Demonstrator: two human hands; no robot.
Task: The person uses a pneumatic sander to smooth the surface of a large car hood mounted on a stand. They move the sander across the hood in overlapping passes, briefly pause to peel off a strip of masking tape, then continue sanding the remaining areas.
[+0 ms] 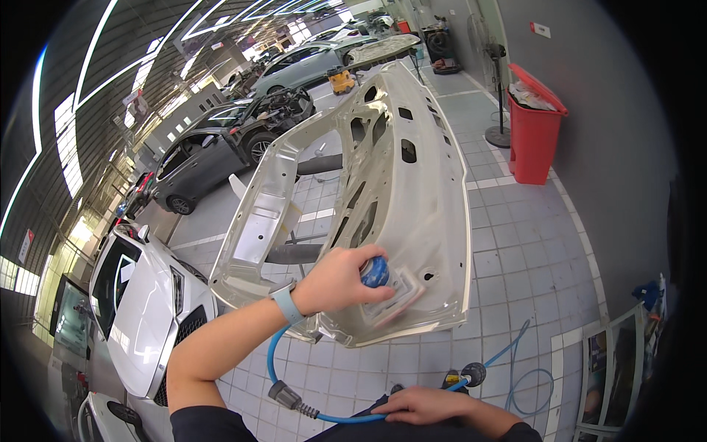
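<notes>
My left hand [342, 280], wearing a watch with a pale blue band, is closed around the blue rounded top of a sander [376, 272]. The sander's rectangular pad, blurred, rests on the near right part of a bare, pale car tailgate panel [420, 214]. From beneath my left wrist a blue air hose [271, 357] curves down to a grey coupling [283, 395]. It passes under my right hand [427, 405], low in front of my body. My right fingers are curled over the hose; their tips are partly hidden.
Dark padded stand arms [294, 254] hold the panel over a tiled floor. A white car [151, 309] stands at left, with a dark, partly dismantled car [213, 151] beyond. On the right are a red bin [532, 144], a fan and a grey wall. Hose loops lie lower right.
</notes>
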